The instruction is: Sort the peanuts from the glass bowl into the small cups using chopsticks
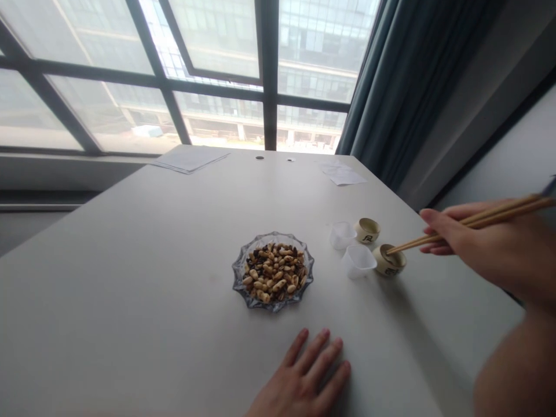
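Head view: right hand [482,243] comes in from the right edge, fingers closed around 2 wooden chopsticks [469,223]. The chopstick tips sit inside the mouth of the near ceramic cup [390,262]; can't tell if anything is pinched between them. That cup stands just left of the right hand's fingertips, not touching the hand. A 2nd ceramic cup [367,230] stands just behind it, with a dark mark on its side. 2 clear plastic cups [342,234] [358,260] stand just left of the ceramic ones, close together.

Left hand [299,382] lies flat on the grey table [130,278] at the bottom edge, palm down, fingers spread, holding nothing. The glass dish [238,272] is near it, just beyond its fingertips, apart from them. The dish is filled with mixed nuts [273,272], light and dark. The dish is well left of the cups.

Far edge: paper stack [191,157], loose slips [345,174]. Window [174,69] behind, curtain [403,87] at right.
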The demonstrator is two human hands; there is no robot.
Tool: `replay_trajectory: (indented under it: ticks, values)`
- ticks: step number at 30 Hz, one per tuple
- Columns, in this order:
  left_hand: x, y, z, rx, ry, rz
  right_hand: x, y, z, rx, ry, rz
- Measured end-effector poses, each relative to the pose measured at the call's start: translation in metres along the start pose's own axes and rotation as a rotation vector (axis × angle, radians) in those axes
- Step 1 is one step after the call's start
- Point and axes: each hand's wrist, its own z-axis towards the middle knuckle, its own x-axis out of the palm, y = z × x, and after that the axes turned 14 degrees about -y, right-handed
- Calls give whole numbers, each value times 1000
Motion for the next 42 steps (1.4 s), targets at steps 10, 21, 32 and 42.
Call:
replay_trajectory:
  ticks: [10, 21, 32, 42]
  values:
    - [-3, 2, 0, 9, 87, -49, 26, 2, 20, 256, 13, -110]
    - [-6, -1, 2, 10, 65, -16, 72, 71, -45, -168, 458, 320]
    - [-11, -2, 5, 39, 95, 44, 89, 76, -56, -108, 560, 247]
    - [-7, -2, 4, 27, 21, 56, 109, 76, -61, -229, 661, 300]
